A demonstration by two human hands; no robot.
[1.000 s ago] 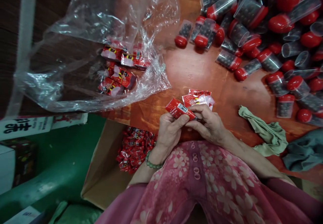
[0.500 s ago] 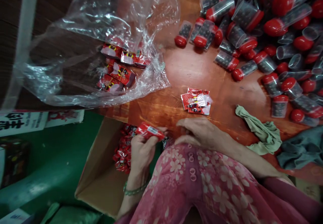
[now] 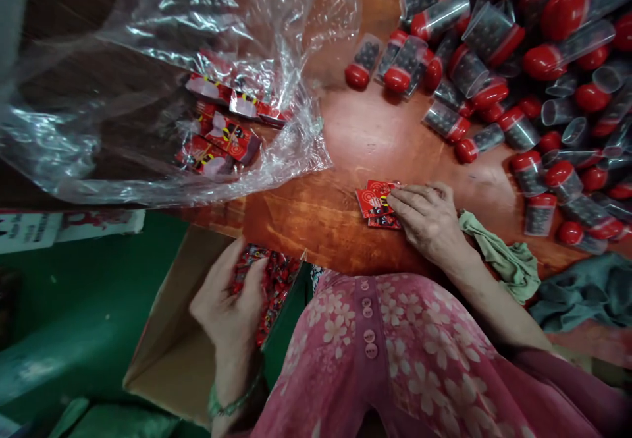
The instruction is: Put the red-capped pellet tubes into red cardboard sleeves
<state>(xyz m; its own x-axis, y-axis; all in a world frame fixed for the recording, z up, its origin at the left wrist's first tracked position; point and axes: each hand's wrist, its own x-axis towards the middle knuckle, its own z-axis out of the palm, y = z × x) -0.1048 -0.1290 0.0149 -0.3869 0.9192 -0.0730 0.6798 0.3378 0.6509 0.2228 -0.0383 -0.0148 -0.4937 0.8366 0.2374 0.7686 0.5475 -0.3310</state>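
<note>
My right hand (image 3: 427,220) is on the table with its fingers together, fingertips over the right side of a small pile of flat red printed wrappers (image 3: 372,204). It appears to pinch a wrapper there; the thumb is hidden. My left hand (image 3: 230,296), somewhat blurred, hangs over an open cardboard box (image 3: 168,332) with thumb and fingers apart and nothing visible between them. Inside that box lie many small red packets (image 3: 276,293). A green bead bracelet (image 3: 234,404) circles the left wrist.
A large clear plastic bag (image 3: 296,155) with several red packets (image 3: 230,138) covers the table's left. Red-capped clear tubes of dark beads (image 3: 469,69) heap up at the far right. A pale green cloth (image 3: 508,263) and a dark cloth (image 3: 587,293) lie near my right forearm.
The red packet that my left hand held is gone from it, and that hand has opened and moved left over the box. My right hand has moved forward and right onto the wrapper pile.
</note>
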